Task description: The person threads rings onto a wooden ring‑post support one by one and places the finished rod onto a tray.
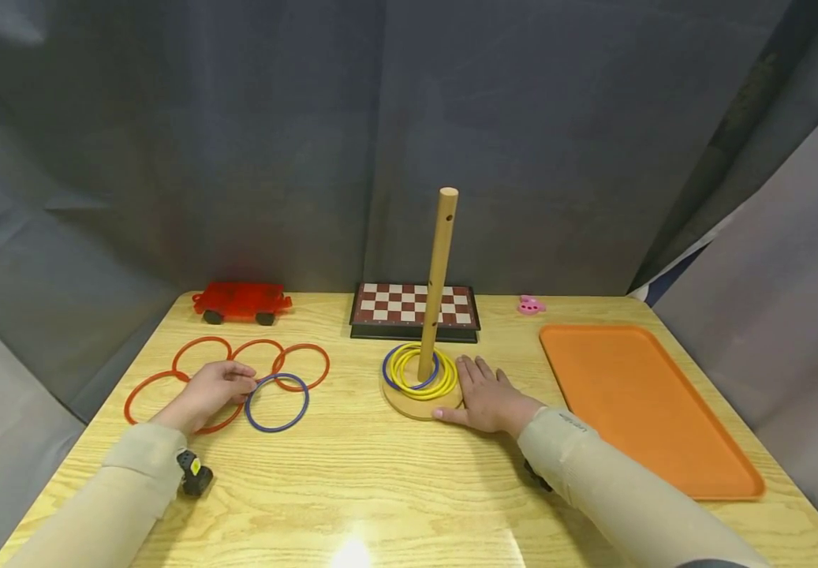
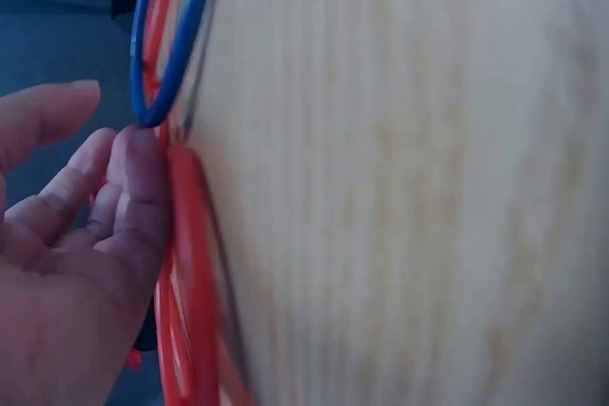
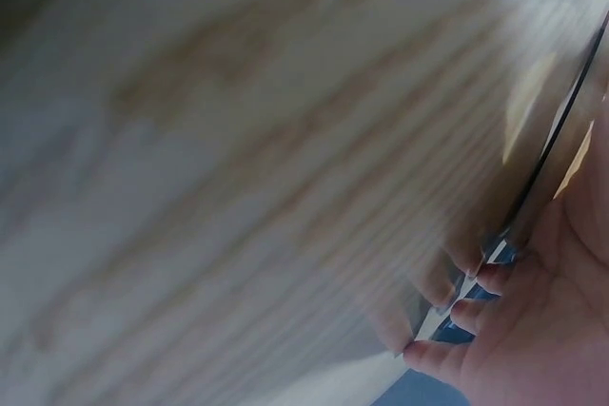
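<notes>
My left hand is over the red rings at the left, its fingertips right at the edge of a loose blue ring. In the left wrist view the thumb stands apart from the fingers, which meet the near end of the blue ring. My right hand lies with spread fingers against the right side of the round wooden base. An upright wooden post rises from it. Several yellow rings and one blue ring encircle the post's foot.
A chessboard box stands behind the post. A red toy wagon is at the back left, and a small pink toy lies at the back right. The orange tray takes up the table's right side. Grey curtains hang behind.
</notes>
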`<state>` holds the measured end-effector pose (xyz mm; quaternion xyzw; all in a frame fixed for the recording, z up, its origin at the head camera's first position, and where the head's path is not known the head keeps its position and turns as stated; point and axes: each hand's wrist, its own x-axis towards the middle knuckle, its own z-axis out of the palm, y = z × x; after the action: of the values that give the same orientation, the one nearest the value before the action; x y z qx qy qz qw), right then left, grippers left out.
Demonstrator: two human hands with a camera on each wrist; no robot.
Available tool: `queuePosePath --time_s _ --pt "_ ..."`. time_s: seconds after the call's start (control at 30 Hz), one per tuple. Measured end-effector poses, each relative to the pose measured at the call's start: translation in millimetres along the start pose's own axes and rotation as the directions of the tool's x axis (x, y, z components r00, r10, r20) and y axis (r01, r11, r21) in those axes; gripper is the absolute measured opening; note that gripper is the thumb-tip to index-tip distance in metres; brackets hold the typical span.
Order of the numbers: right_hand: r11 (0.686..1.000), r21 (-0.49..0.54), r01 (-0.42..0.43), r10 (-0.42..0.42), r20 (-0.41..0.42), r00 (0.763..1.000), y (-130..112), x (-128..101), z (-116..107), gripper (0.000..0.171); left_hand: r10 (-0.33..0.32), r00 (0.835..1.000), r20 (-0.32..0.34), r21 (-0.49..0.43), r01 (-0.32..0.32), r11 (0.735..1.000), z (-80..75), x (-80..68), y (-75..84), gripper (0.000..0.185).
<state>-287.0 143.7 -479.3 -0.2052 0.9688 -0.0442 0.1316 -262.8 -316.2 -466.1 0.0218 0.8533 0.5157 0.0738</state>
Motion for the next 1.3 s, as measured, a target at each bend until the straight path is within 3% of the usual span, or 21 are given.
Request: queuePosePath --time_s 0.13,0.3,0.47,0.83,1.17,1.3 --pt "1.0 -0.003 0.002 -0.002 0.003 1.0 -1 -1 -2 0.109 0.006 0.999 -0.047 0.112 0.0 0.994 2.4 1.9 0.2 0.032" --pt "1.0 -0.002 0.007 -0.007 0.0 1.0 -1 -2 -3 0.109 0.032 0.997 -0.064 0.284 -0.012 0.959 7.5 4.2 6.4 0.021" --pt "1.0 -0.004 0.005 -0.005 -0.006 1.0 0 0 -2 0.109 0.061 0.997 -0.056 0.336 -0.039 0.941 11.1 5.1 12.6 0.013" --pt "1.0 -0.006 0.002 -0.002 -0.01 1.0 -1 -3 -6 0.109 0.05 0.999 -0.003 0.155 -0.049 0.987 -1.4 4.3 17.1 0.027" --pt "1.0 -0.021 0.008 -0.009 -0.012 1.0 -2 -3 -3 0.109 -0.014 1.0 0.006 0.003 0.014 1.0 -4.4 6.3 27.9 0.036" --pt "0.999 -0.034 0.008 -0.008 -0.003 1.0 -3 -3 -2 0.11 0.021 1.0 0.018 -0.064 -0.02 0.998 -5.5 9.4 39.9 0.038"
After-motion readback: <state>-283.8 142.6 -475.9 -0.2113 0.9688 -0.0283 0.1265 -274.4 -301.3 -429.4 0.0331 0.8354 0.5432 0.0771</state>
